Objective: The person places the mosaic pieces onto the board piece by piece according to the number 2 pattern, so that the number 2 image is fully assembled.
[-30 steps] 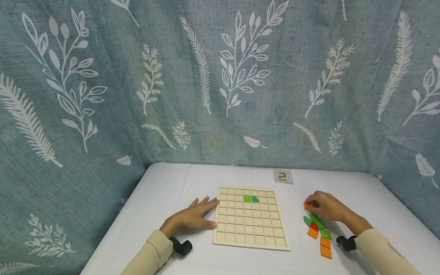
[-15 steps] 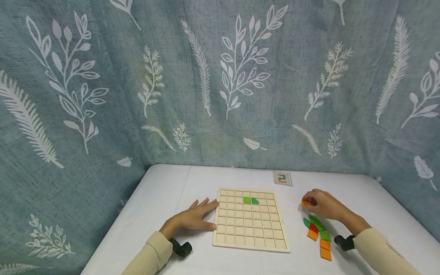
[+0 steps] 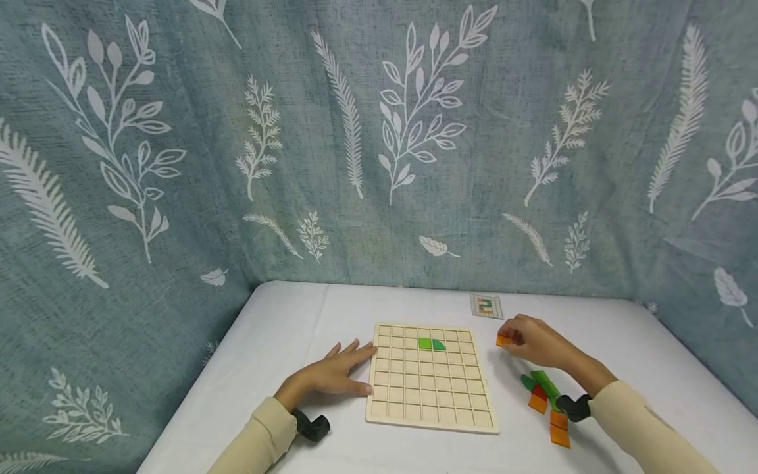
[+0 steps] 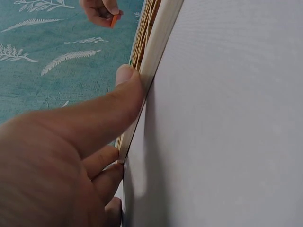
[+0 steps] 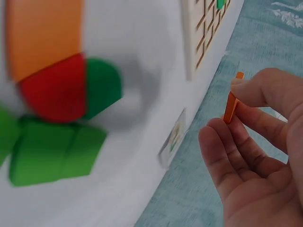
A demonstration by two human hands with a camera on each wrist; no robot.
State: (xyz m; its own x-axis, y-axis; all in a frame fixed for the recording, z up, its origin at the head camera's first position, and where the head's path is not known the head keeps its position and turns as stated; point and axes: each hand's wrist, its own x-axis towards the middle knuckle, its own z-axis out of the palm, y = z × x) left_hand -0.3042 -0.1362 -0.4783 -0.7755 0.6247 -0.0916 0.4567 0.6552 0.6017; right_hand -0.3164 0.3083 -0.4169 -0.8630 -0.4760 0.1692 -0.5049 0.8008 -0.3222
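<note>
1 pale, wood-like board point(image 3: 422, 413), cut into 7 columns of square cells, lies on the white tabletop point(image 3: 331, 447); 2 tiles sit in it side by side, 1 light green square point(image 3: 425, 343) and 1 dark green quarter-round point(image 3: 439, 345). The left hand point(image 3: 331, 376), fingers straight and spread, touches the board's left edge. Right of the board, the right hand point(image 3: 530, 339) pinches 1 orange tile point(image 3: 502, 340). Further right lie 3 loose orange tiles point(image 3: 559, 437), 1 rounded red tile point(image 3: 539, 392), 1 dark green tile point(image 3: 527, 382) and light green tiles point(image 3: 545, 383), partly hidden. 1 printed card point(image 3: 486, 306) lies beyond the board's far right corner
</note>
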